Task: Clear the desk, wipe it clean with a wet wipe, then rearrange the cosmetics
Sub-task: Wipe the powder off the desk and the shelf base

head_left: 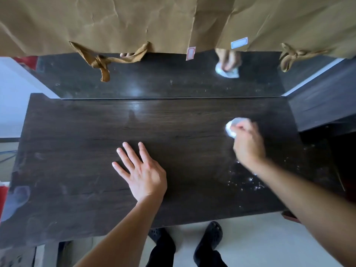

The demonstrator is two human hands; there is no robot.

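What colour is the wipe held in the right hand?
White; the wipe shows best in the head view.

Home room, dark wood desk [77,170], mirror [154,79] behind (brown paper [134,22] over it), pale floor [254,236], black slippers [211,236]

The left hand [141,175] lies flat, palm down, fingers straight and spread, its bare forearm reaching in from the lower edge. The right hand [248,146] is stretched farther forward, fingers curled and gripping a wet wipe [231,129] at their tips, its bare forearm angling in from the lower right.
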